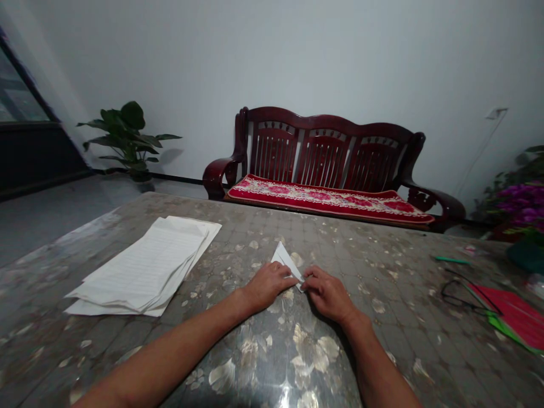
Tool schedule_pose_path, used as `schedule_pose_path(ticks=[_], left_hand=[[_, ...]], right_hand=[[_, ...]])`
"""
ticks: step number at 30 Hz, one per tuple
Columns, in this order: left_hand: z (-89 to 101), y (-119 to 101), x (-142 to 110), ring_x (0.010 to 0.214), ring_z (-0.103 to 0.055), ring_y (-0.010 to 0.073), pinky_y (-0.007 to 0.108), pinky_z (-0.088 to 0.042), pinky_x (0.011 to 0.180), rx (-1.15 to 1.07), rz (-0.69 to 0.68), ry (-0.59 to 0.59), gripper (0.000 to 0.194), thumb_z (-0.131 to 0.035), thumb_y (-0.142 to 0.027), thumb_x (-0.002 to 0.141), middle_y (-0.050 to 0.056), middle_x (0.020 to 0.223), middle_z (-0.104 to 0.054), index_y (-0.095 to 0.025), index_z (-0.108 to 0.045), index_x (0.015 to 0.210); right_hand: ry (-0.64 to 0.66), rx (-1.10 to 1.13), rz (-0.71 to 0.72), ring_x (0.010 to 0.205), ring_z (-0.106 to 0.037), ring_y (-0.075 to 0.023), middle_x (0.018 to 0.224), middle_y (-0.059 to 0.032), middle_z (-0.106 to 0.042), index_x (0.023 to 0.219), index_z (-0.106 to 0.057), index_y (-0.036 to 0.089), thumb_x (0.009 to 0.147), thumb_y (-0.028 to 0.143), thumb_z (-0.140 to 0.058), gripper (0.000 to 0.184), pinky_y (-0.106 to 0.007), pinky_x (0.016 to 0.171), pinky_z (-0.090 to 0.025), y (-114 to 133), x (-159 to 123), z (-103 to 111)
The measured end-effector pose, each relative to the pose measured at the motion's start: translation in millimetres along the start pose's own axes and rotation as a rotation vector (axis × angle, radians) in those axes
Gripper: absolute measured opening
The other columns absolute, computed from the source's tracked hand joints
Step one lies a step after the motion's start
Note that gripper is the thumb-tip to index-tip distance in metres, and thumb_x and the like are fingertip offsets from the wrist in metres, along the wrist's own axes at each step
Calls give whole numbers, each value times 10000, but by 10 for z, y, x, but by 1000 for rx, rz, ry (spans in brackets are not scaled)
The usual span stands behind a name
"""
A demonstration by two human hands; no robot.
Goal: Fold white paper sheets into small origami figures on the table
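Note:
A small folded piece of white paper (285, 259) lies on the flower-patterned table (297, 351), its pointed end aimed away from me. My left hand (268, 284) rests on the paper's left side with fingers curled and pressed onto it. My right hand (326, 293) pinches the paper's near right corner between thumb and fingers. Both forearms lie low over the table top. The lower part of the paper is hidden under my fingers.
A stack of lined white sheets (147, 266) lies at the left. At the right are glasses (461, 293), red and green paper (516, 320) and a green pen (451, 260). Beyond the table stand a wooden bench (323, 164) with a red cushion and potted plants (127, 136).

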State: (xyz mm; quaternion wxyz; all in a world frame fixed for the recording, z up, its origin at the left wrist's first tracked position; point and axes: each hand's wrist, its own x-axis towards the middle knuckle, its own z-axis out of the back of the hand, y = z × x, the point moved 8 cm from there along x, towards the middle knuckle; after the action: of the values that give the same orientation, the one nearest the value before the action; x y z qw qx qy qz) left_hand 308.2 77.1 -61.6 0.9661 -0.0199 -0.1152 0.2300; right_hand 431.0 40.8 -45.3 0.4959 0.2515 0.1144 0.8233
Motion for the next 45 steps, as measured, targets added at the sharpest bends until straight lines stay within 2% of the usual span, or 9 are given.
schedule_pose_path(ticks=[7, 15, 21, 24, 28, 32, 35, 41, 45], left_hand=[[20, 15, 46, 988, -526, 219, 325, -387, 833, -1, 28, 2, 289, -492, -267, 966, 47, 1082, -606, -341, -622, 1212], [12, 18, 60, 972, -534, 212, 325, -393, 828, -61, 81, -7, 256, -516, -278, 954, 38, 1070, -616, -329, -660, 1159], [-10, 26, 76, 969, -543, 217, 333, -402, 817, -41, 118, 5, 210, -549, -300, 939, 43, 1044, -625, -318, -683, 1100], [-25, 40, 78, 960, -545, 212, 327, -401, 815, -50, 121, -17, 201, -542, -332, 948, 38, 1027, -635, -313, -697, 1074], [-29, 64, 75, 968, -543, 206, 319, -400, 824, -73, 119, -27, 202, -565, -359, 936, 36, 1024, -630, -318, -699, 1082], [-34, 64, 78, 983, -544, 214, 325, -399, 835, -80, 109, -7, 222, -618, -368, 902, 34, 1042, -627, -320, -686, 1108], [-23, 49, 99, 970, -546, 217, 333, -395, 835, -92, 116, -36, 214, -609, -403, 902, 30, 1023, -640, -306, -694, 1073], [-33, 19, 168, 933, -561, 221, 329, -398, 814, -128, 210, -82, 194, -631, -405, 885, 42, 922, -652, -244, -722, 943], [-43, 29, 179, 929, -568, 225, 332, -402, 806, -184, 290, -111, 141, -664, -362, 866, 39, 918, -667, -237, -724, 891]], right_hand=[[10, -101, 2, 915, -604, -167, 993, -22, -657, 852, -700, 246, 815, 166, -610, 125, -268, 786, -454, 70, 18, 38], [-20, -180, 13, 893, -585, -176, 936, -35, -664, 857, -677, 229, 858, 148, -538, 162, -280, 772, -441, 101, 28, 9], [40, -169, 18, 938, -603, -183, 1035, -29, -662, 875, -691, 248, 858, 223, -613, 83, -285, 775, -452, 116, 21, 2], [48, -213, 1, 933, -600, -185, 1026, -34, -662, 870, -684, 243, 877, 206, -586, 105, -280, 753, -446, 120, 32, -35], [6, -238, -14, 892, -576, -179, 940, -48, -648, 888, -662, 225, 892, 158, -517, 161, -271, 743, -432, 114, 46, -77], [-24, -245, -22, 846, -553, -175, 879, -45, -618, 866, -626, 213, 892, 158, -501, 139, -265, 721, -420, 84, 48, -95], [-52, -242, -35, 836, -545, -175, 867, -43, -601, 848, -595, 214, 902, 178, -493, 120, -264, 713, -415, 56, 45, -84], [-77, -230, -76, 779, -529, -167, 814, -28, -568, 780, -537, 216, 901, 190, -476, 138, -259, 689, -397, 9, 35, -69], [-86, -110, -117, 824, -546, -175, 843, -18, -583, 826, -540, 224, 816, 137, -499, 97, -264, 725, -411, -20, 23, -37]])
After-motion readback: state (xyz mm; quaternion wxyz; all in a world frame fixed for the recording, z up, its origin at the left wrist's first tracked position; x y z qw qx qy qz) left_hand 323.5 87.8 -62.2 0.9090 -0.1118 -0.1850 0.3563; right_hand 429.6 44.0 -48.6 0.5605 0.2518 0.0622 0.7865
